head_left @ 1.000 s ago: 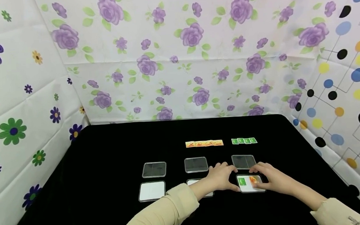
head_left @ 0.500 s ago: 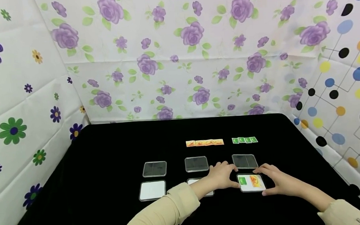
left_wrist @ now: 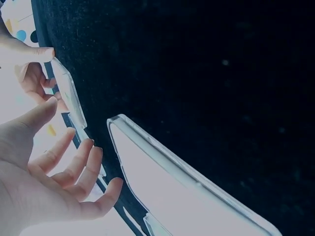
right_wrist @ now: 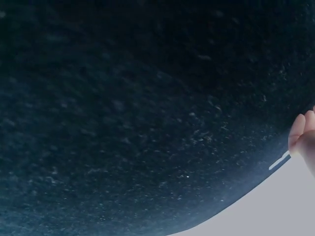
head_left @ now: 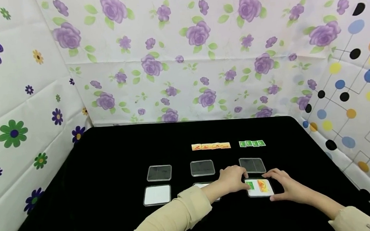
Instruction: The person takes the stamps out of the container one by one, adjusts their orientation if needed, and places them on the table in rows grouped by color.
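A clear-rimmed case with a white insert (head_left: 269,193) lies at the right of the front row. On it are a green stamp-like paper (head_left: 250,185) and an orange one (head_left: 262,186). My left hand (head_left: 230,180) is at the case's left side, its thumb touching the green paper's edge. In the left wrist view its fingers are spread and loosely bent. At the opposite side my right hand (head_left: 289,188) spans the case's right edge, thumb at the near corner and fingers at the far one. The right wrist view barely shows a hand.
Another white case (head_left: 157,195) is at front left; the middle one (head_left: 202,185) is partly hidden by my left forearm. Three clear lids (head_left: 159,173) form a row behind. Farther back lie an orange strip of papers (head_left: 211,146) and several green papers (head_left: 252,143) on black cloth (head_left: 127,146).
My right hand has let go of the orange paper and moved to the case's right edge. My left thumb has shifted right, onto the green paper.
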### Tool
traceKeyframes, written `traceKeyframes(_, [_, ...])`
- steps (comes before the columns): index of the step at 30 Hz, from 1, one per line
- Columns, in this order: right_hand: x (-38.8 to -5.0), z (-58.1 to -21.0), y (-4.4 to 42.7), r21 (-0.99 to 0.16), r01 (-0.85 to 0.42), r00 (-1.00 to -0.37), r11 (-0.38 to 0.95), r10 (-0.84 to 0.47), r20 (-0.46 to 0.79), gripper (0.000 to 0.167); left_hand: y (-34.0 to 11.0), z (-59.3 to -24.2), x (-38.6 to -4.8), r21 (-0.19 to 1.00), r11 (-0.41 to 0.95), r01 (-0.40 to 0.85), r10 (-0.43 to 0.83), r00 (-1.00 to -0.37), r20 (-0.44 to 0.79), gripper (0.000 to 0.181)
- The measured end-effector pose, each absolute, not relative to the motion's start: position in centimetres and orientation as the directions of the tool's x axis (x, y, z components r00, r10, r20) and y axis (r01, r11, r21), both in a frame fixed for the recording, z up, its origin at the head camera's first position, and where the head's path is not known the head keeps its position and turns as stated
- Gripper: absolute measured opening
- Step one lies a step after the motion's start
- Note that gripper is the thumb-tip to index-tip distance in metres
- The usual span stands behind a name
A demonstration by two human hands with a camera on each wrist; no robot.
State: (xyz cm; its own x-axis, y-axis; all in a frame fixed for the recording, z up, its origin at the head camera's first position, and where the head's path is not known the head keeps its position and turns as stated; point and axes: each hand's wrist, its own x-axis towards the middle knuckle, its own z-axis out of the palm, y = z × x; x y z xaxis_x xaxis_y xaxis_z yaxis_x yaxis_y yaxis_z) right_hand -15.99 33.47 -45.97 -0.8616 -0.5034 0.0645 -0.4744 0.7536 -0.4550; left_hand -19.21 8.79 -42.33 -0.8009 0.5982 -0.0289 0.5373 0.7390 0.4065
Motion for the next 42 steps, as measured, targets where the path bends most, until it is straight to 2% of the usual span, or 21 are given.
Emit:
traceKeyframes(4, [-15.9,-46.3,33.6,-0.439,-0.495,-0.853,0.750,-0.515,0.083,0.069,9.2,-42.4,-19.2,0.400,0.755,0.520,0.579,-0.815,-0.033,0.026])
traceKeyframes(11, [-16.2,-46.3,34.2,-0.547,-0.446,-0.858,0.708,-0.513,0.035,0.069,9.7,-42.5,-19.2,0.382,0.756,0.531,0.588,-0.808,-0.040,0.026])
traceKeyframes(17, [-16.3,-46.3,34.5,-0.595,-0.419,-0.861,0.686,-0.508,0.022,0.067,9.9,-42.4,-19.2,0.349,0.768,0.537,0.579,-0.815,-0.023,0.027])
traceKeyframes(27, [-16.4,-46.5,34.4,-0.617,-0.413,-0.854,0.670,-0.521,0.006,0.068,10.2,-42.5,-19.5,0.340,0.789,0.511,0.556,-0.830,-0.042,0.025])
traceKeyframes(35, [-16.6,-46.4,34.5,-0.609,-0.421,-0.849,0.673,-0.528,0.003,0.068,10.4,-42.5,-19.9,0.388,0.792,0.472,0.524,-0.851,-0.036,0.019])
traceKeyframes(42, [-16.3,-46.5,34.4,-0.622,-0.409,-0.854,0.668,-0.521,0.001,0.068,10.6,-42.6,-20.1,0.401,0.806,0.435,0.490,-0.871,-0.039,0.020])
